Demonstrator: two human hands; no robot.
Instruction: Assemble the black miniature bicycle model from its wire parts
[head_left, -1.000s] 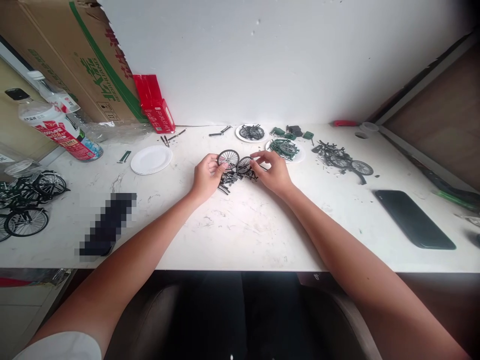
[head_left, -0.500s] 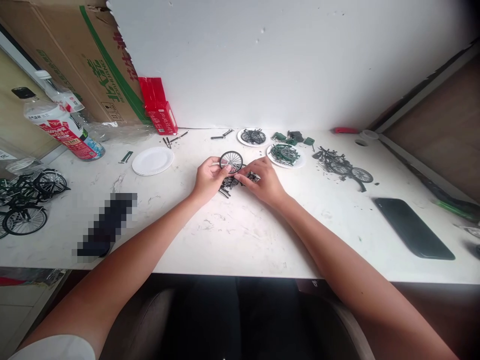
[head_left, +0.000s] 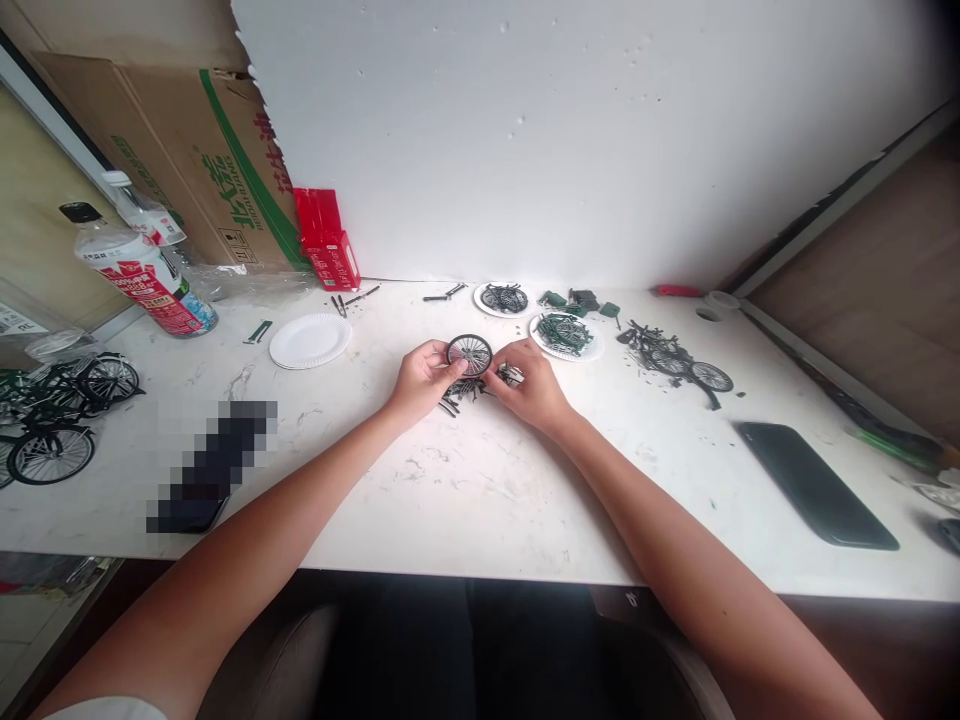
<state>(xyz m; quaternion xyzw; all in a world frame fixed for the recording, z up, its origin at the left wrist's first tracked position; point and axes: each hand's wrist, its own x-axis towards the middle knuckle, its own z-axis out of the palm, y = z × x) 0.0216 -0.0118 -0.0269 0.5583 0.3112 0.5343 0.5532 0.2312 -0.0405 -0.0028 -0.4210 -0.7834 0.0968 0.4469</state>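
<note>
Between my hands, above the white table, is a miniature bicycle wheel [head_left: 469,352] with a black tyre and thin pale spokes. My left hand [head_left: 422,380] grips its left side, the thumb lying over the lower face. At the right edge of the rim, the thumb and forefinger of my right hand [head_left: 534,384] are closed together; whether a smaller part is also pinched there is hidden. Beneath the wheel and fingers lies a pile of small black bicycle parts [head_left: 471,391], partly covered by my hands.
Farther back are a plate of black wheels [head_left: 504,298] and a plate of green parts [head_left: 564,335]. Black frame pieces [head_left: 664,355] lie right, near a dark flat panel [head_left: 817,485]. Leftward are paper plates [head_left: 310,341], a phone-like object [head_left: 214,470], assembled model bicycles [head_left: 56,420] and a bottle [head_left: 154,280].
The view has tipped upward, so the table appears lower. The wheel has tilted in my left hand, and my right fingertips have come up to its right rim.
</note>
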